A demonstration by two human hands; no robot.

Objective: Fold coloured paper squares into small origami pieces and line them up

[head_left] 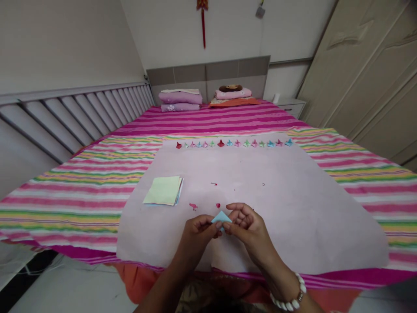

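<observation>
A small piece of light blue folded paper point(222, 217) is held between my two hands, just above the pale sheet point(286, 217). My left hand point(201, 229) pinches its left side, thumb in front. From the right, my right hand point(245, 221) grips the lower right edge with the thumb, its other fingers curled behind. The paper's peak points away from me, and its lower part is partly covered by my thumbs. Just beyond my hands lie two small red printed marks or scraps point(193, 206); I cannot tell which.
A stack of square paper point(163, 190), pale green on top, lies to the left. Several small folded paper pieces point(220, 143) in red, pink, green and blue form a row along the sheet's far edge. Striped bedding point(352, 174) surrounds the sheet. A bed rail point(81, 113) runs along the left.
</observation>
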